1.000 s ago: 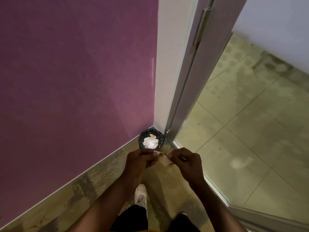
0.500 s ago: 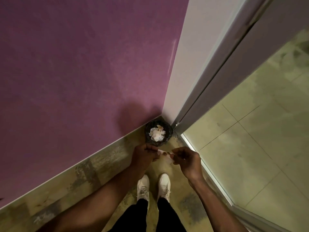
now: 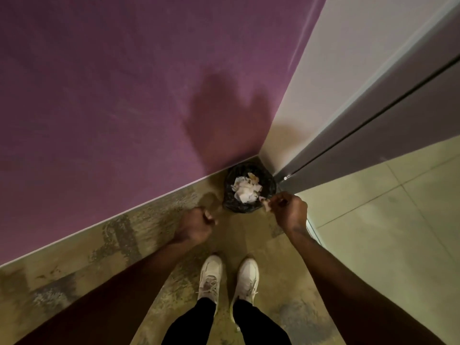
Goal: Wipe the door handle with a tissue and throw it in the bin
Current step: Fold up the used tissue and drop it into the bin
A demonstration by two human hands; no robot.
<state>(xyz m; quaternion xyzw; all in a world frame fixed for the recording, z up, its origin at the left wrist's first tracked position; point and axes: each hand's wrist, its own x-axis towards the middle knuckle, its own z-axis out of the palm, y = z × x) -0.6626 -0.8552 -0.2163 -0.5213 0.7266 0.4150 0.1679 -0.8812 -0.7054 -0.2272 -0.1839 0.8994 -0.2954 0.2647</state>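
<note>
A small bin (image 3: 230,179) lined with a black bag stands on the floor in the corner, with several crumpled white tissues inside. My right hand (image 3: 290,211) hovers at the bin's right rim, fingers pinched on a small pale tissue (image 3: 265,203). My left hand (image 3: 196,224) is off to the left of the bin, fingers curled shut with nothing visible in it. The door handle is out of view.
A purple wall (image 3: 112,95) runs along the left. A pale door frame (image 3: 323,78) and a grey door edge (image 3: 388,135) meet the corner on the right, with a tiled floor (image 3: 385,232) beyond. My white shoes (image 3: 229,277) stand just behind the bin.
My hands have parted: the left let go of the tissue and drew back left, while the right carried it forward to the bin's rim. The view tilted further down.
</note>
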